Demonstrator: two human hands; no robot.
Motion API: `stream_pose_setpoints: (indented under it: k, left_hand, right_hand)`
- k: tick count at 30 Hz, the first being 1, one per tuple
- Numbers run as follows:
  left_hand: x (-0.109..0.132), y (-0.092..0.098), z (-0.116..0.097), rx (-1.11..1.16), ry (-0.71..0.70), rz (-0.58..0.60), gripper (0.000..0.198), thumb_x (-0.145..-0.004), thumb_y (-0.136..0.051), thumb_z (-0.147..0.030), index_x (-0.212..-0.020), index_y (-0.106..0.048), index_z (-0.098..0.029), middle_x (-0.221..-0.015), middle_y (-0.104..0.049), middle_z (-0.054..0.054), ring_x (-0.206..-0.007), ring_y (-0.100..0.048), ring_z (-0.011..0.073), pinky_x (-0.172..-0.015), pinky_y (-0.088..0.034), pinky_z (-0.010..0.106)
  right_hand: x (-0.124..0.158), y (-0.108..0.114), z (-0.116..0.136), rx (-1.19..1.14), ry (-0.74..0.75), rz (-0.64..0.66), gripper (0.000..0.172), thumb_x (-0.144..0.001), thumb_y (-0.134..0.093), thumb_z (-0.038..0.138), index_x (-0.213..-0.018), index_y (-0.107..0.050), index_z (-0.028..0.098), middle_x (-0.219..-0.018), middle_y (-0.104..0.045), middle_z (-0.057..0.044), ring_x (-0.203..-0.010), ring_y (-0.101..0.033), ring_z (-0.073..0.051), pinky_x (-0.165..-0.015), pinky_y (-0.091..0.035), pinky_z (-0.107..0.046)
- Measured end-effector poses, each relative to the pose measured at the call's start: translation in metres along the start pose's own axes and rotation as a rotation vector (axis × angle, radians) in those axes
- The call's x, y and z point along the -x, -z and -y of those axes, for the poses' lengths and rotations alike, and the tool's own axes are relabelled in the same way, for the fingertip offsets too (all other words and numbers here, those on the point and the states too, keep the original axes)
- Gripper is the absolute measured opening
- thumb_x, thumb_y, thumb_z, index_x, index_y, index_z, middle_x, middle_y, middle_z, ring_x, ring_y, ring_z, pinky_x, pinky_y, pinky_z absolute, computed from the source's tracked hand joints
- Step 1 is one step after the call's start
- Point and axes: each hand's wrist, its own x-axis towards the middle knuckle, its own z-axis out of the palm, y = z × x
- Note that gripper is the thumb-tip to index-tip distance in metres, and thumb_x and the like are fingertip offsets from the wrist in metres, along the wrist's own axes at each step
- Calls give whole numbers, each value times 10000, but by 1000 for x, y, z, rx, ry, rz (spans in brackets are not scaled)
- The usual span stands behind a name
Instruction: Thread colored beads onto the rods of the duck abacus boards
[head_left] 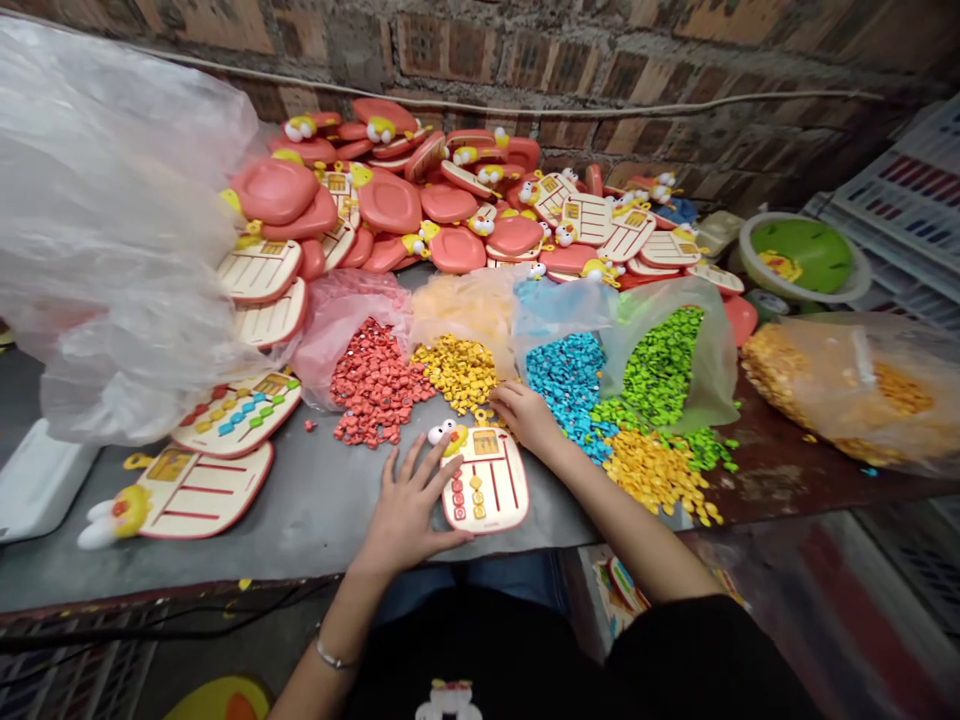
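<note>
A cream board with a red rim (501, 500) and a duck-like head lies flat on the grey table in front of me. Red and yellow pieces sit in its two left slots; its two right slots are bare. My left hand (405, 510) rests at the board's left edge, fingers spread, thumb along the lower edge. Just above the board, my right hand (529, 418) is at the near right edge of the yellow pieces (459, 368), fingers bent and fingertips together. What they pinch, if anything, is too small to make out.
Red pieces (379, 385), blue pieces (566, 375) and green pieces (660, 365) spill from plastic bags. A loose yellow pile (652, 470) lies right. Red-backed boards (390, 203) heap against the brick wall. Finished-looking boards (240, 412) lie left, beside a big clear bag (127, 220).
</note>
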Motion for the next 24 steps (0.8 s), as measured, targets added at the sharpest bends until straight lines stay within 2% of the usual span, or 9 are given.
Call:
stream_pose_setpoints:
  k: [4,9,13,18,24]
  left_hand:
    - [0,-1,0,3,-3,-9,865,-708,-666,-664,-1447,-403,-298,-1582,-258,58,-1445,-191,368,-1136,-108,584]
    - [0,0,0,8,-4,-15,885,-704,-661,-678,-1453,-395,-290,-1580,-260,69,-1444,-193,370,-1135,-116,582]
    - [0,0,-1,10,-4,-14,872,-716,-655,-671,-1455,-393,-289,-1579,-265,70,-1443,-195,371,-1133,-128,577]
    - [1,-1,-1,-11,8,2,892,-696,-672,-675,-1452,-393,-293,-1588,-241,55,-1446,-176,375,-1131,-117,586]
    - [0,1,0,-3,-10,11,899,-692,-678,-669,-1460,-374,-314,-1587,-245,42,-1447,-172,373,-1130,-103,592]
  right_hand:
    - [27,18,10,-218,51,-102,98,-925,-544,170,-902,-636,194,-1003,-650,-84,-958,-626,-196,-847,-510,-334]
    - [52,16,14,-188,35,-30,131,-947,-517,220,-903,-640,207,-945,-676,-82,-903,-640,-207,-809,-536,-371]
    - [54,8,12,-112,47,-32,142,-951,-516,241,-921,-651,208,-921,-679,-82,-893,-623,-216,-808,-527,-385]
    - [55,10,12,-42,138,-7,160,-949,-509,208,-888,-656,192,-932,-668,-99,-911,-589,-227,-813,-515,-400]
    - [58,16,9,-97,187,-7,171,-948,-509,209,-862,-656,203,-965,-664,-94,-942,-578,-225,-830,-510,-422]
